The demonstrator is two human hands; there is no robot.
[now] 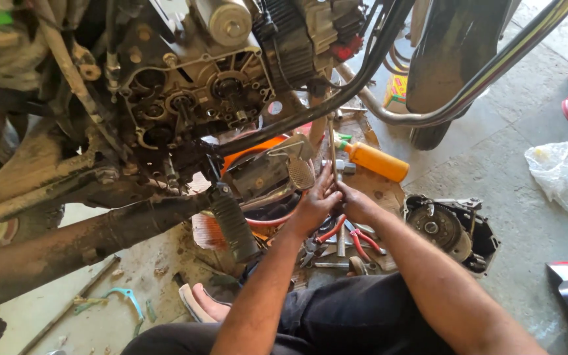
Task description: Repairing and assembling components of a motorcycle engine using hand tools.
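Item: long metal rod tool [332, 141], upright below the opened engine [192, 85]; I see my left hand [313, 205] and right hand [355, 202] both closed around its lower end, touching each other. Beneath: red-handled pliers [361, 240] among loose tools on a dirty board. Nearby: orange bottle [376, 162], detached engine cover [451, 230]. Ground: stained concrete floor [494, 171], crumpled plastic bag [563, 177] at right.

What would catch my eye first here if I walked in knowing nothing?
The opened motorcycle engine, gears bare and grimy, fills the upper left. Below it, at centre, the left hand and right hand meet around a thin metal rod. An orange bottle lies just behind them on the floor.
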